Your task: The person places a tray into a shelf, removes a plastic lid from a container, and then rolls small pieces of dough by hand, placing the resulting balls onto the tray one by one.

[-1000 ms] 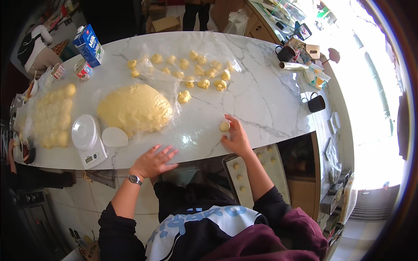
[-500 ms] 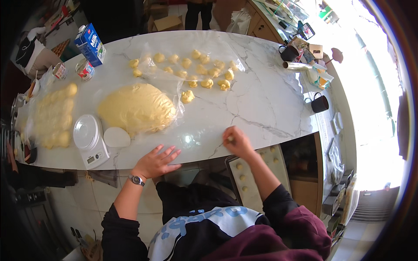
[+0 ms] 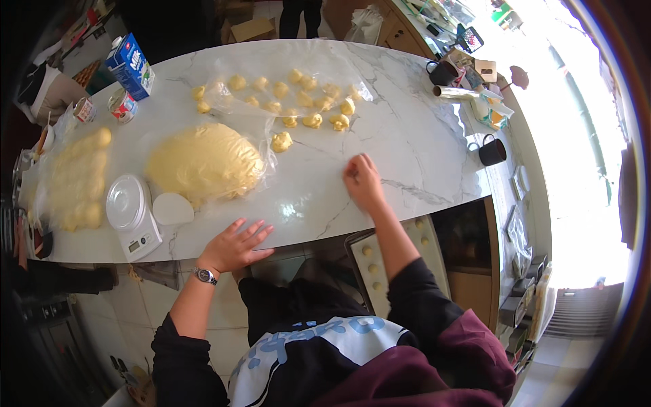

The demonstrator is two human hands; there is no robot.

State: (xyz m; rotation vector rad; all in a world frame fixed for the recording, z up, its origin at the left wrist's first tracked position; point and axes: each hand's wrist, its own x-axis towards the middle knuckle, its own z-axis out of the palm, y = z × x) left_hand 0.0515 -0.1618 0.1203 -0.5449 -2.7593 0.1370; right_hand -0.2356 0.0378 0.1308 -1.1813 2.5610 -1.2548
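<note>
My left hand (image 3: 236, 247), a watch at its wrist, lies palm down at the near edge of the marble-topped table with its fingers spread; it holds nothing. Farther right, my right hand (image 3: 362, 180) is over the tabletop, its fingers curled in. Whatever they may enclose is hidden. A large mound of yellow dough (image 3: 203, 163) sits under clear plastic beyond my left hand. Several small dough pieces (image 3: 281, 142) lie behind it, most of them under a clear plastic sheet (image 3: 244, 105). The nearest piece is uncovered, ahead and left of my right hand.
A white kitchen scale (image 3: 132, 210) and a white dough scraper (image 3: 173, 209) stand left of my left hand. Covered dough balls (image 3: 81, 180) sit farther left. Below the table edge, a tray (image 3: 371, 261) holds several small balls. A milk carton (image 3: 130, 66) and dark mugs (image 3: 492, 152) stand farther off.
My right hand has moved farther over the table, away from me, and its fingers stay curled. My left hand remains spread at the table edge. The whole view has shifted slightly.
</note>
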